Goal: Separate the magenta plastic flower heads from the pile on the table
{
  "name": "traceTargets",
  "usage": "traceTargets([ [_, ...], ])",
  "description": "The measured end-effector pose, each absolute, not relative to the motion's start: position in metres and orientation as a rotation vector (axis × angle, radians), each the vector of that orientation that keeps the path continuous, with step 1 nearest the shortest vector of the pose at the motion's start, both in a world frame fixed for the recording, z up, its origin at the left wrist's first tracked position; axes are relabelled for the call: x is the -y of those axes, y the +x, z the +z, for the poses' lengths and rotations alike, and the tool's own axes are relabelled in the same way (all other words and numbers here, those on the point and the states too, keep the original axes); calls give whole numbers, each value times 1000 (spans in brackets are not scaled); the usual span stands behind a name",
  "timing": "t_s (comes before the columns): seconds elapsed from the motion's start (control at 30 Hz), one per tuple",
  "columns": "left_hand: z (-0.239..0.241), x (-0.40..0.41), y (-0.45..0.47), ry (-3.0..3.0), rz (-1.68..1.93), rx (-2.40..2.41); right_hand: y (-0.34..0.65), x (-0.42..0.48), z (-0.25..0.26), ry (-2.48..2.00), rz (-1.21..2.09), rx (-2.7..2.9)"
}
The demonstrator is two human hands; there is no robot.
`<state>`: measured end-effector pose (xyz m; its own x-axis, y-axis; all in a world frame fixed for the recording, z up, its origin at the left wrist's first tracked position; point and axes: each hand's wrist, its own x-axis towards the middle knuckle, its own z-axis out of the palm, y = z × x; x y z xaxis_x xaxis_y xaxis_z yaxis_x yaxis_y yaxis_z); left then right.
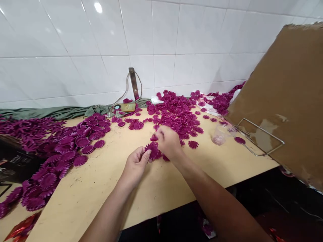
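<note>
My left hand (137,161) pinches a magenta fabric flower (152,150) by its left edge, thumb on top, above the front part of the table. Just over and right of it, my right hand (167,140) is closed, its fingertips together on a small magenta flower piece (153,137). The fingers of the right hand are partly smeared and turned away. Behind both hands lies a heap of loose magenta flower pieces (176,114), and a single flower (193,144) rests to the right of my right hand.
Stacked flowers (67,144) spread along the left side beside a black box (17,161). A phone-like device (127,107) lies by green cloth (63,112) at the wall. On the right are a clear plastic cup (219,138), a wire frame (262,129) and a leaning cardboard sheet (285,90).
</note>
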<state>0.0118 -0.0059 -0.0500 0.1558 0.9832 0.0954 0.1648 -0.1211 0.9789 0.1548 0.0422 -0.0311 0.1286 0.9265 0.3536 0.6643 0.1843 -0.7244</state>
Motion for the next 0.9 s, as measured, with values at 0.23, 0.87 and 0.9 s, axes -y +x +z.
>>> traceTargets([
  [0.23, -55, 1, -3, 1402, 1068, -1227, 193, -44, -24, -1696, 279, 1490],
  [0.87, -50, -5, 17, 1579, 992, -1163, 139, -17, -48, -1385, 663, 1477],
  [0.9, -48, -4, 18, 1582, 1010, -1171, 141, -23, -46, -1404, 642, 1468],
])
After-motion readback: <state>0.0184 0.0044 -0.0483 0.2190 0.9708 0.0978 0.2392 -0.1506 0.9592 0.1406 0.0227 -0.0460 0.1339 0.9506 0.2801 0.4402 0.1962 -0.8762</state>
